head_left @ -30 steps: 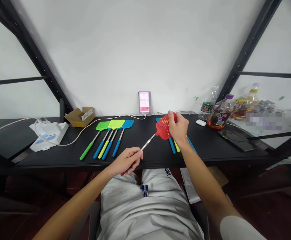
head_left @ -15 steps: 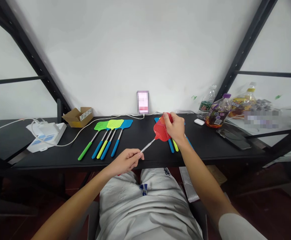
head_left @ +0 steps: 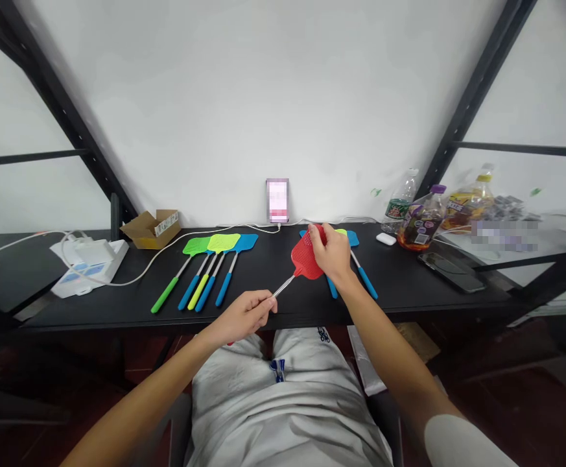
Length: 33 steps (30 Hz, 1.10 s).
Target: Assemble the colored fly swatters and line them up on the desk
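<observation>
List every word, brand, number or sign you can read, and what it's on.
Nothing reads for certain.
Pale clothing: dark letters, too small to make out.
Green-labelled bottle, purple-capped bottle, yellow-capped bottle: labels too small or blurred.
Cardboard box: white label, print too small.
Phone against the wall: screen blurred out.
Red swatter: no text visible.

The person wears pale, whitish clothes — a loose top (head_left: 283,431) creased in soft folds across the belly, and trousers (head_left: 244,366) of much the same shade. I can make out dark lettering (head_left: 323,335) on the right thigh, and a small dark-blue tie (head_left: 277,370) at the front. The plain white right sleeve (head_left: 460,444) stops near the elbow — left hand (head_left: 248,316) and right hand (head_left: 334,251) are bare.
</observation>
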### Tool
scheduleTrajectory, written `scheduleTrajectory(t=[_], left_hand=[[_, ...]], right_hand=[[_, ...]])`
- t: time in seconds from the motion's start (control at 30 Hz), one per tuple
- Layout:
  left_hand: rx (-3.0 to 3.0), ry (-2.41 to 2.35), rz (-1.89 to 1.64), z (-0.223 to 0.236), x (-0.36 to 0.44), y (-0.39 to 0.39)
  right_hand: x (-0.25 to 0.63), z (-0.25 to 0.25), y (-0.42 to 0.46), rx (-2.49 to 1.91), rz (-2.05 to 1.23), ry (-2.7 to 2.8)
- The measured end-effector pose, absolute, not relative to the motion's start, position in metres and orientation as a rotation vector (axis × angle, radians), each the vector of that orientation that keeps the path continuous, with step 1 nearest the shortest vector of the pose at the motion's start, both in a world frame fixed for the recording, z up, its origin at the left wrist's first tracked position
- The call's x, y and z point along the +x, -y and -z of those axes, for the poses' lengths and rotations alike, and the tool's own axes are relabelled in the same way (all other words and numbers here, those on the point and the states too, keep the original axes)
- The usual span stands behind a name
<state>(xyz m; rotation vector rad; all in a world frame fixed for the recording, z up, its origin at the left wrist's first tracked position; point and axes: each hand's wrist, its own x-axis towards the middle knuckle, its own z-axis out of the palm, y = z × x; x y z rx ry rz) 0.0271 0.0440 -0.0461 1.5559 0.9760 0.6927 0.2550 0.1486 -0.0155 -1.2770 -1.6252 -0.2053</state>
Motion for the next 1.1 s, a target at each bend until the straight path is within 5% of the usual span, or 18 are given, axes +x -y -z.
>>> scheduleTrajectory(t=[0.47, 0.63, 0.8, 1.1], left_hand=[[1.438, -0.942, -0.687, 0.052, 0.022, -0.049], [1.257, -0.847, -0.936, 0.056, 0.025, -0.053], [1.27, -0.852, -0.974, 0.057, 0.026, -0.055], [1.562, -0.91, -0.816, 0.055, 0.029, -0.047]], right_hand=[[0.254, 0.013, -0.146, -1.099, 0.008, 1.497], [0.252, 0.012, -0.149, -1.057, -0.3, 1.353], [0.244, 0.017, -0.142, -1.006, -0.998, 2.081], [0.218, 0.025, -0.127, -0.791, -1.199, 2.164]])
